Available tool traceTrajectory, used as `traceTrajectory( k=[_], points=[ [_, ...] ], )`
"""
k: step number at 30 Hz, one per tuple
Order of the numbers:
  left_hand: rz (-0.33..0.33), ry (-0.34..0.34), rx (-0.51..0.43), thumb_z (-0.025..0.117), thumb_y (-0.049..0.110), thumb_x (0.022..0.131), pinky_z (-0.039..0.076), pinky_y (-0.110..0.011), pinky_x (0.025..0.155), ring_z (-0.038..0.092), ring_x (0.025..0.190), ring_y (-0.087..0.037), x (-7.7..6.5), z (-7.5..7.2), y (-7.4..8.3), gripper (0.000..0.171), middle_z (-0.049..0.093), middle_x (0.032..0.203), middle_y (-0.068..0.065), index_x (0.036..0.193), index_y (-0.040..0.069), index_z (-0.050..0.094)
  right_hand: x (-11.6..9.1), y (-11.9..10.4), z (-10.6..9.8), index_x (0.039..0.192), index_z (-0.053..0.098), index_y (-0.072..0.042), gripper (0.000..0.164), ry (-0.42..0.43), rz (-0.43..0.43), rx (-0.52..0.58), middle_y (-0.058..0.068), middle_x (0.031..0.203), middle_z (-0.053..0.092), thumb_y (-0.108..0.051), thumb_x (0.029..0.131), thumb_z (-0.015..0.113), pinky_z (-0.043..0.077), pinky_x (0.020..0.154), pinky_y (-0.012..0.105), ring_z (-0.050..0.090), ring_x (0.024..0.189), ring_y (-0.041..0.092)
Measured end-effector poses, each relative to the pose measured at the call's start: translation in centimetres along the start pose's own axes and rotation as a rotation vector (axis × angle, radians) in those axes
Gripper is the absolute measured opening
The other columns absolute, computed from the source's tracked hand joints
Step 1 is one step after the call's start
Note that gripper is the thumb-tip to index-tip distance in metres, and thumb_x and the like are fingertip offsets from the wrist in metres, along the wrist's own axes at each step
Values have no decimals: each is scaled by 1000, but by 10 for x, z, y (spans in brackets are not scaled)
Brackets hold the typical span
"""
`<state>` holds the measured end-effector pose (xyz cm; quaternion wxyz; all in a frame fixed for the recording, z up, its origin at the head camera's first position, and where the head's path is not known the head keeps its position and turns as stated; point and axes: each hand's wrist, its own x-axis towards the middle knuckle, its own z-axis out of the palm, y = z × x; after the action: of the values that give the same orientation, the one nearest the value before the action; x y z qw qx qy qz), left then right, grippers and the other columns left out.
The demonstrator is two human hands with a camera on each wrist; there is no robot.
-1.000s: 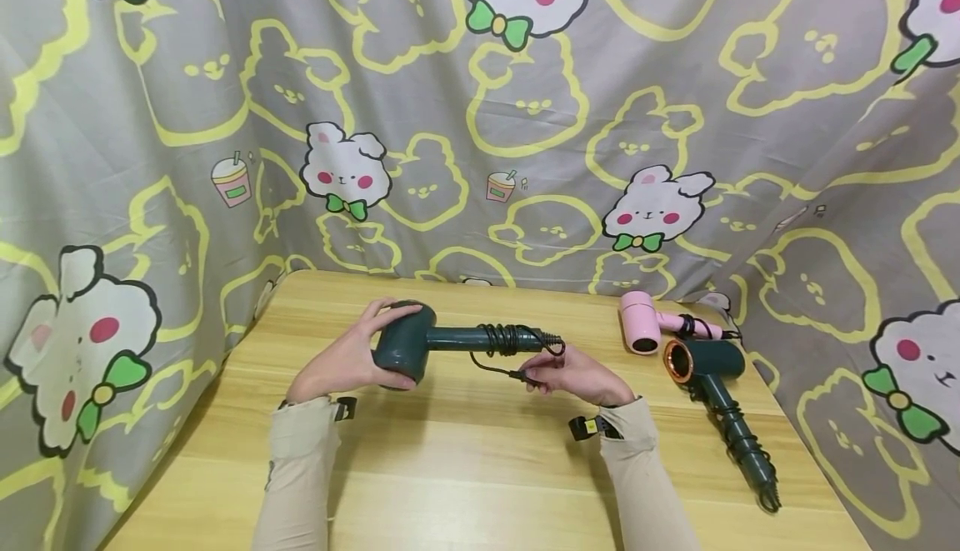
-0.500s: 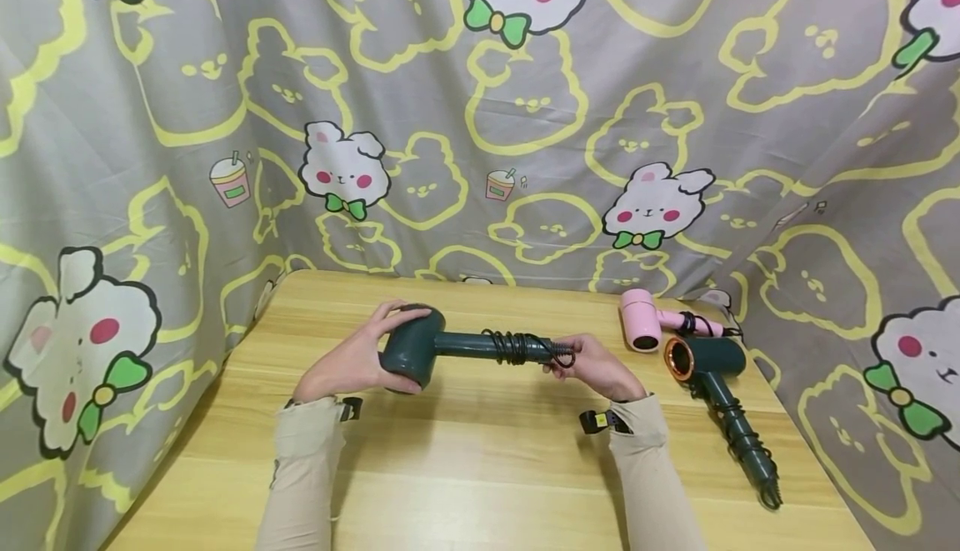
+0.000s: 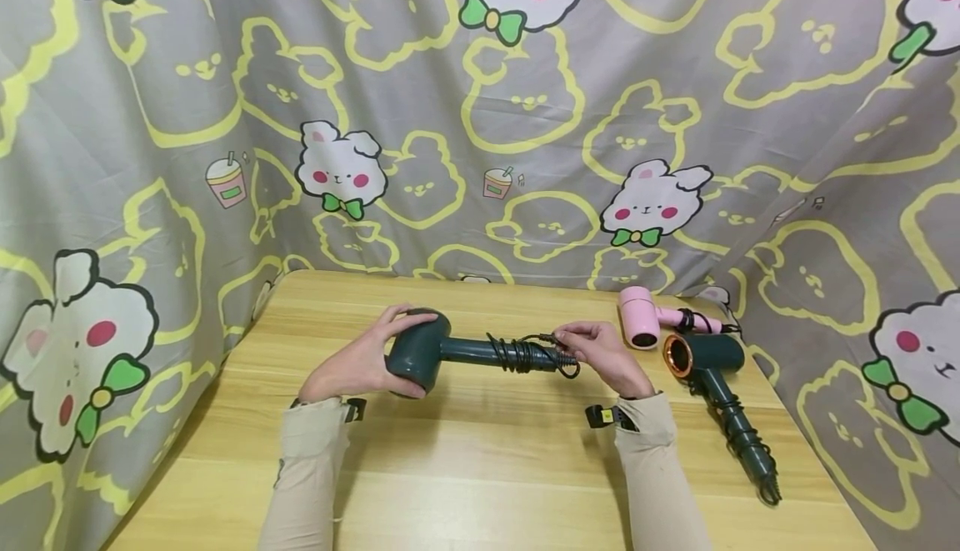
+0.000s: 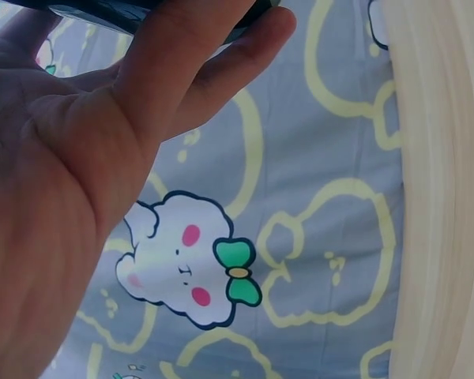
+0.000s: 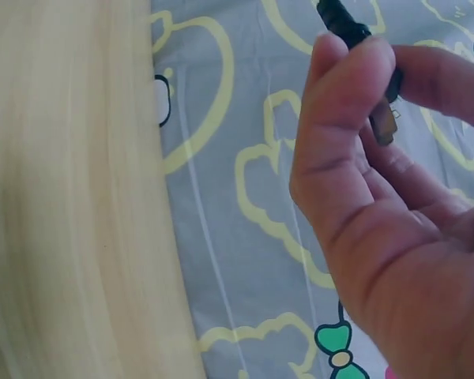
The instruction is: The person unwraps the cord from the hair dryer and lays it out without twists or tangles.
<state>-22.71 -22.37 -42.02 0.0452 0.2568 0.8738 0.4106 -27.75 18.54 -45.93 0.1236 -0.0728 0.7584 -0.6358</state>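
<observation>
My left hand (image 3: 352, 363) grips the barrel of a dark green hair dryer (image 3: 472, 351), thumb below and fingers over the top. The dryer is held above the table, its handle pointing right with a black cord (image 3: 514, 356) coiled around it. At the handle's end, my right hand (image 3: 606, 358) pinches the cord's plug (image 5: 385, 122) between thumb and fingers; its metal prongs show in the right wrist view. In the left wrist view, only a dark edge of the dryer appears above my palm.
On the right of the wooden table (image 3: 480, 484) lie a pink hair dryer (image 3: 639, 318) and a second dark green hair dryer (image 3: 723, 397) with a copper-coloured rim, both with cords wound on their handles. A patterned curtain (image 3: 420, 234) surrounds the table's back and sides.
The loose cord end has been wound round the handle. My right hand has passed from below the handle, behind its end, to above it with the plug. The dryer has shifted slightly right.
</observation>
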Motion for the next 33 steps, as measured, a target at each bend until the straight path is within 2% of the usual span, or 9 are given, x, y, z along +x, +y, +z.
traceTrajectory(
  k=[4, 11, 19, 24, 33],
  points=[
    [-8, 2, 10, 101, 34, 63, 51, -47, 93, 54, 126, -37, 1, 1, 0, 104, 29, 160, -4, 151, 43, 46, -1, -3, 1, 125, 62, 14, 36, 43, -34, 39, 1, 97, 74, -14, 103, 64, 59, 79, 23, 71, 87, 11],
    [-14, -7, 11, 100, 44, 61, 51, -47, 96, 54, 128, -36, 2, 2, -1, 105, 29, 160, -4, 151, 43, 46, -2, -9, 5, 119, 64, 13, 32, 108, -88, 50, -4, 84, 74, -14, 102, 66, 57, 69, 25, 65, 70, 6],
    [-13, -7, 23, 100, 47, 61, 51, -46, 95, 55, 126, -36, 3, 3, -3, 106, 29, 160, -5, 151, 43, 46, -10, -22, 8, 118, 65, 13, 33, 155, -141, 58, -5, 83, 75, -15, 102, 67, 57, 68, 25, 66, 70, 9],
    [-21, -10, 27, 100, 47, 61, 51, -46, 95, 55, 127, -36, 4, 3, -4, 106, 29, 160, -4, 152, 44, 45, -14, -29, 11, 117, 67, 11, 33, 181, -146, 40, -7, 83, 75, -18, 101, 68, 57, 69, 25, 65, 70, 7],
    [-29, -9, 27, 100, 46, 62, 52, -45, 96, 54, 127, -36, 4, 4, -6, 106, 28, 160, -5, 152, 42, 45, -24, -41, 16, 115, 68, 6, 28, 175, -179, 52, -4, 87, 76, -18, 101, 68, 58, 71, 26, 68, 74, 10]
  ],
)
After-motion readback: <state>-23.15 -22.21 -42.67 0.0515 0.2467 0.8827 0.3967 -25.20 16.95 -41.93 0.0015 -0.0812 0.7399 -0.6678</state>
